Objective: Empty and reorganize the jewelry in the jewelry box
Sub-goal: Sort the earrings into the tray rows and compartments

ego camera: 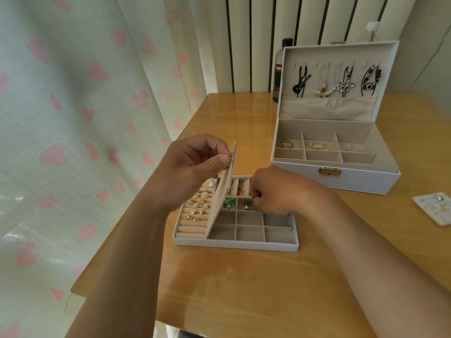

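Observation:
A grey removable tray (234, 245) lies on the wooden table in front of me. Its left side has beige ring rolls carrying several gold and pearl earrings (199, 203). My left hand (195, 167) pinches the top edge of a beige divider panel (223, 189) and holds it tilted over the tray. My right hand (271, 191) is curled over the tray's back compartments, fingertips at a small gold piece (246, 206); whether it grips it is hidden. A green band (228, 203) lies beside it. The open jewelry box (334, 176) stands at the back right with necklaces hung in its lid.
A dark bottle (280, 67) stands behind the box. At the right edge of the table (244, 289) lies a white card with studs (436, 207). A heart-patterned curtain (73, 118) hangs along the table's left side.

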